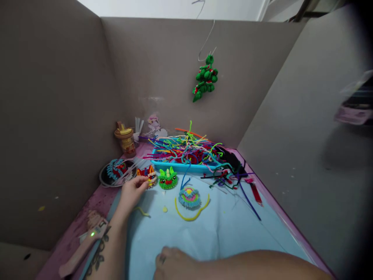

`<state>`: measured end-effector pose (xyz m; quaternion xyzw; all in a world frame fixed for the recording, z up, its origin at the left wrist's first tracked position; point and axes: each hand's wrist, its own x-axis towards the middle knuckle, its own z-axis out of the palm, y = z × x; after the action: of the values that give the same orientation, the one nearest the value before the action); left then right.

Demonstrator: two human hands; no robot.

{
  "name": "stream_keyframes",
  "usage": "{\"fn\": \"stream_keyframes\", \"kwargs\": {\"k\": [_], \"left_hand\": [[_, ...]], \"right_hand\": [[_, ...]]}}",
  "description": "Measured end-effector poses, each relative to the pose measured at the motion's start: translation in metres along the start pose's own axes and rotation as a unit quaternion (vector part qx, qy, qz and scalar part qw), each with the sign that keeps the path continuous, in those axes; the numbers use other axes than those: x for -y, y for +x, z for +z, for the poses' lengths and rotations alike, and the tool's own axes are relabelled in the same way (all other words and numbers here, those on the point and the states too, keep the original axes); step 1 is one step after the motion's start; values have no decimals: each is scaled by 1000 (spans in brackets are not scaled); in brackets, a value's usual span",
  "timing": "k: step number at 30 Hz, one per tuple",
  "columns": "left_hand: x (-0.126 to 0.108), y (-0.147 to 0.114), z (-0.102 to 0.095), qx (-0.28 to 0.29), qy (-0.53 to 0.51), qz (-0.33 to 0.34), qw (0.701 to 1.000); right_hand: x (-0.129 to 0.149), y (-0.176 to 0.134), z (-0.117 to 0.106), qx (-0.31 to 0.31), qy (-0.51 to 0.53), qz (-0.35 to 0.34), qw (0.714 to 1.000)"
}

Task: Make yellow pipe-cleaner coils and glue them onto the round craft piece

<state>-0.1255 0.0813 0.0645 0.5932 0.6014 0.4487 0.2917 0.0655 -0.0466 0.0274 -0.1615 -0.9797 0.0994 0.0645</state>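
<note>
My left hand [134, 189] reaches to the left side of the blue mat, its fingertips pinched on a red and yellow pipe-cleaner animal head [151, 179]. Beside it sits a green pipe-cleaner head [168, 179] with pointed ears. A round blue, pink and yellow pipe-cleaner piece [189, 197] lies in the middle, with blue stems sticking up behind it. A yellow pipe cleaner [190, 220] curves around its near side. At the bottom edge my right hand [175, 265] rests on the mat with fingers curled under; whatever they may hold is hidden.
A blue tray [186, 168] heaped with coloured pipe cleaners stands at the back, loose dark stems to its right. On the left are a bowl [102, 179], a brown cup [126, 143] and a pink glue gun [84, 247]. Green pipe-cleaner leaves [205, 77] hang from a wire.
</note>
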Motion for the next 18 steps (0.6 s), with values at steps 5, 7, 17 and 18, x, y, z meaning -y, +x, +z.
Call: {"fn": "stream_keyframes", "kwargs": {"k": [5, 7, 17, 18], "left_hand": [[2, -3, 8, 14, -35, -13, 999], [1, -6, 14, 26, -33, -19, 999], [5, -12, 31, 58, -28, -32, 997], [6, -12, 31, 58, -29, -33, 997]], "right_hand": [[-71, -82, -64, -72, 192, 253, 946], [-103, -117, -79, -120, 180, 363, 907], [-164, -92, -71, -210, 4, 433, 877], [-165, -80, -72, -199, 20, 405, 892]]}}
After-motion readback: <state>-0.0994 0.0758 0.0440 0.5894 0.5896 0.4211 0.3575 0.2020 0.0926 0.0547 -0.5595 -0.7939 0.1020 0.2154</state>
